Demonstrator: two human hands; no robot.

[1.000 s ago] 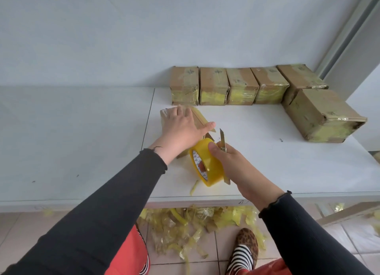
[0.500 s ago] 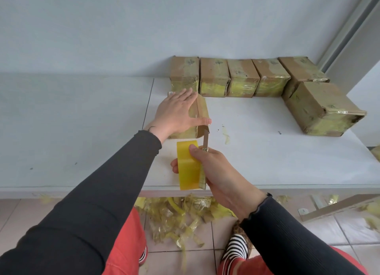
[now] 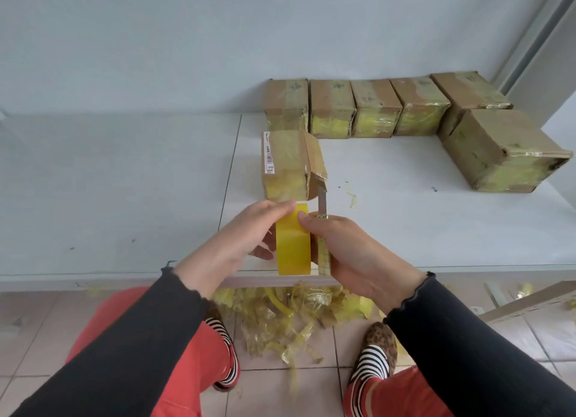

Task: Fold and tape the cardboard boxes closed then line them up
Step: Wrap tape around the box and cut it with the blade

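A small cardboard box [image 3: 286, 164] with a barcode label stands on the white table [image 3: 405, 223], one side flap sticking out to its right. In front of it I hold a yellow tape roll [image 3: 293, 245] upright on edge. My right hand [image 3: 352, 254] grips the roll together with a box cutter [image 3: 322, 204], whose blade points up toward the flap. My left hand [image 3: 246, 245] touches the roll's left side, fingertips at its top. Several taped boxes [image 3: 355, 111] stand in a row along the wall, with a larger one [image 3: 498, 151] in front at the right.
A heap of yellow tape scraps [image 3: 290, 313] lies on the tiled floor under the table's front edge, between my feet. A small tape scrap [image 3: 352, 198] lies on the table right of the box. A wooden bar [image 3: 526, 301] leans at the lower right.
My left hand has come off the box top and moved down to the tape roll. The box now stands uncovered, its flap loose. The right hand still holds roll and cutter.
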